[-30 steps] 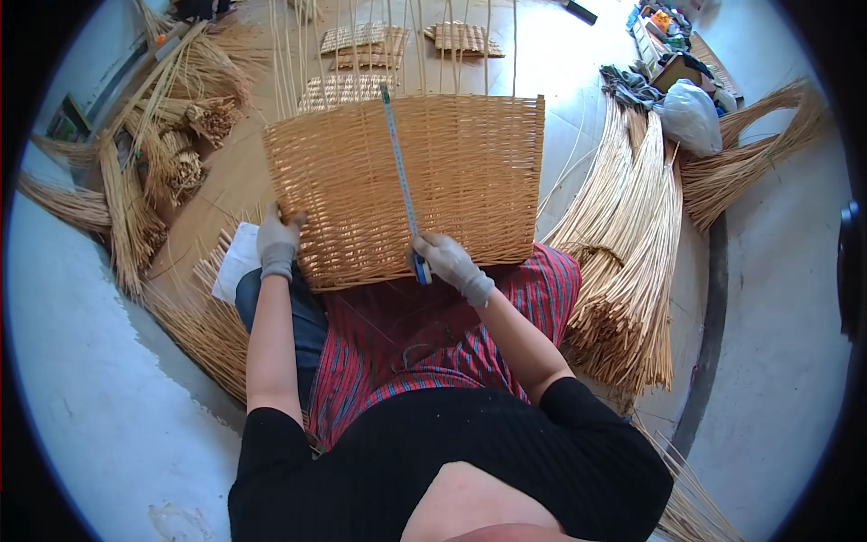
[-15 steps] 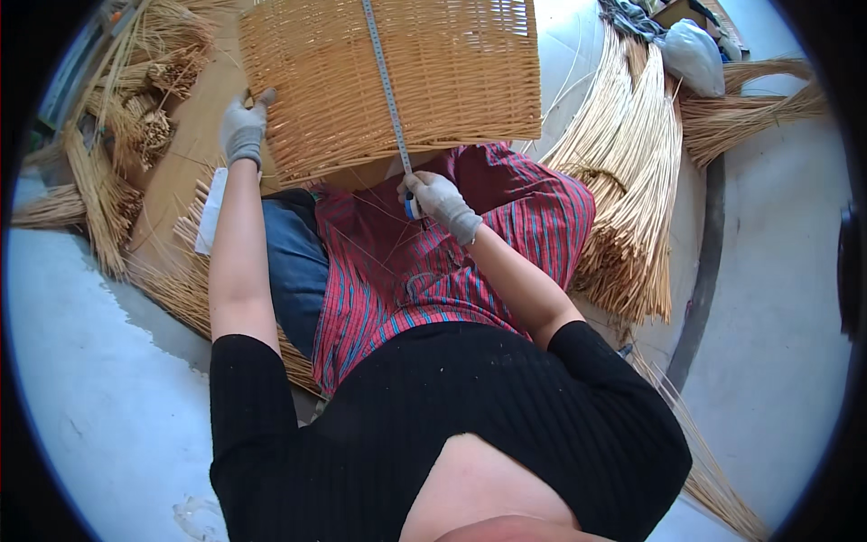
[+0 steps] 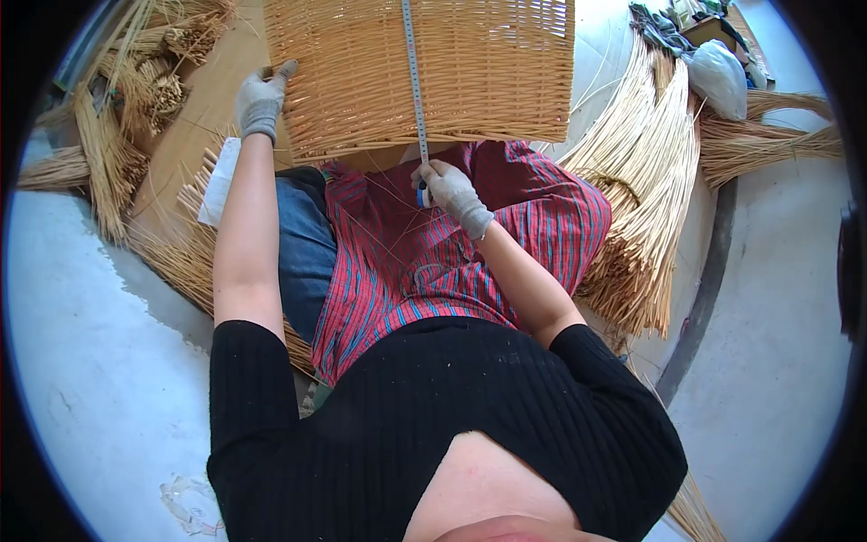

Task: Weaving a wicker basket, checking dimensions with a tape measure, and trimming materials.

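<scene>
A tan woven wicker panel point(image 3: 352, 86) stands in front of me, its top running out of the picture. My left hand point(image 3: 262, 98), in a pale glove, is closed on the panel's left edge, with the thumb toward the weave. Down the panel's middle runs the pulled-out blade of a tape measure point(image 3: 422, 192), past the lower edge to its blue case. My gloved right hand point(image 3: 450, 191) is closed around that case, just below the panel and above the lap. A striped red apron point(image 3: 551, 221) covers my legs.
Large bundles of pale wicker rods point(image 3: 646, 208) lie to the right. More bundled rods point(image 3: 117, 154) are heaped at the left, beside a brown board point(image 3: 185, 144). A white plastic bag point(image 3: 718, 77) sits at the far right. Some white paper point(image 3: 219, 181) lies by my left forearm.
The panel, both hands and the tape measure appear shifted slightly right and up, and the surroundings shift right too. Both hands keep their grip.
</scene>
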Demonstrator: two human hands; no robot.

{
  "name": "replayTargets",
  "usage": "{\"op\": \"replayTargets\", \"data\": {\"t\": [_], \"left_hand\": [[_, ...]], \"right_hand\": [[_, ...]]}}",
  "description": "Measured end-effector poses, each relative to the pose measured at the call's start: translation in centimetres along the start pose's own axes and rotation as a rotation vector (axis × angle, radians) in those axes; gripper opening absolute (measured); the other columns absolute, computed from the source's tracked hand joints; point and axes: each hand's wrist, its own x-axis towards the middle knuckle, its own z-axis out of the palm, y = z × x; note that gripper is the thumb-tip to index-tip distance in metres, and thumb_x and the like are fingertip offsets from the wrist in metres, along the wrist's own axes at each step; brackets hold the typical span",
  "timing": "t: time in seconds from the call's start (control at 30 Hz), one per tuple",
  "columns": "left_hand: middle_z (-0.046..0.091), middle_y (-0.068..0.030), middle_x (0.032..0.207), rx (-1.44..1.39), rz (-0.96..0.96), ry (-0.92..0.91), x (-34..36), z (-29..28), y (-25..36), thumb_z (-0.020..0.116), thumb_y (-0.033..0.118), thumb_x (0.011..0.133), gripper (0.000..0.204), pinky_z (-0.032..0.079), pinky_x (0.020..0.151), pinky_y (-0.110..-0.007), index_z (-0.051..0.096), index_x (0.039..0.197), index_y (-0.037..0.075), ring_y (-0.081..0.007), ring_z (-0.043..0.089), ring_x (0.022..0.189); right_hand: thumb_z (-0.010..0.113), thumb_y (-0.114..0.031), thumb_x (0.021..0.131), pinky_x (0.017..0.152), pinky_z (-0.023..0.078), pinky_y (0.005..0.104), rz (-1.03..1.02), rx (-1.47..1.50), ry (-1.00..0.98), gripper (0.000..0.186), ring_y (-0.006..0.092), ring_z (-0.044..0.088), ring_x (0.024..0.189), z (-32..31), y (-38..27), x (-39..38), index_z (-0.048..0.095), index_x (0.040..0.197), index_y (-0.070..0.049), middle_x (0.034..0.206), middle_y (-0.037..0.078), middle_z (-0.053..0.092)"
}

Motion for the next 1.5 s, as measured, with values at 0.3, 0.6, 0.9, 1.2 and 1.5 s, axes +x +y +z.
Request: {"op": "replayTargets", "data": {"t": [0.3, 0.6, 0.9, 1.2, 1.5], "left_hand": [[0.073, -0.0192, 0.108, -0.256, -0.109, -0.233, 0.6, 0.4, -2.0, 0.080, 0.064, 0.072, 0.084, 0.053, 0.090, -0.037, 0.068, 0.119, -0.004, -0.0270, 0.070, 0.099], [0.072, -0.0181, 0.115, -0.163, -0.053, -0.221, -0.2, -0.2, -1.9, 0.077, 0.071, 0.070, 0.097, 0.053, 0.092, -0.036, 0.062, 0.128, -0.005, -0.0276, 0.069, 0.106], [0.068, -0.0209, 0.123, -0.106, -0.023, -0.212, 0.7, 0.3, -1.4, 0.073, 0.072, 0.073, 0.095, 0.050, 0.097, -0.038, 0.062, 0.129, -0.004, -0.0306, 0.066, 0.113], [0.071, -0.0197, 0.115, -0.138, -0.044, -0.097, -0.1, 0.5, -0.6, 0.075, 0.073, 0.071, 0.094, 0.051, 0.094, -0.037, 0.066, 0.123, -0.005, -0.0290, 0.068, 0.108], [0.069, -0.0218, 0.119, -0.097, -0.014, -0.113, -1.4, -0.8, 0.4, 0.071, 0.078, 0.070, 0.098, 0.050, 0.097, -0.039, 0.065, 0.123, -0.004, -0.0316, 0.066, 0.112]], "right_hand": [[0.049, -0.029, 0.101, 0.074, 0.054, 0.0349, -0.095, -0.001, 0.016, 0.033, 0.0209, 0.068, 0.078, 0.8, -0.5, -1.8, 0.071, 0.096, -0.005, 0.085, 0.009, 0.071], [0.048, -0.028, 0.102, 0.073, 0.054, 0.0322, -0.130, 0.063, -0.299, 0.033, 0.0185, 0.068, 0.081, 5.8, -6.1, -4.0, 0.070, 0.100, -0.003, 0.094, 0.008, 0.073], [0.049, -0.027, 0.101, 0.073, 0.053, 0.0321, -0.075, 0.269, -0.263, 0.035, 0.0179, 0.066, 0.079, 7.3, -5.3, -2.5, 0.070, 0.096, 0.000, 0.089, 0.009, 0.072], [0.050, -0.033, 0.098, 0.075, 0.054, 0.0346, -0.132, 0.038, -0.230, 0.037, 0.0227, 0.068, 0.078, 7.7, -5.5, -0.3, 0.074, 0.097, -0.004, 0.086, 0.011, 0.072], [0.050, -0.034, 0.097, 0.076, 0.054, 0.0341, -0.082, -0.029, -0.185, 0.038, 0.0235, 0.070, 0.079, 7.9, -5.8, -1.1, 0.073, 0.103, -0.005, 0.087, 0.012, 0.072]]}}
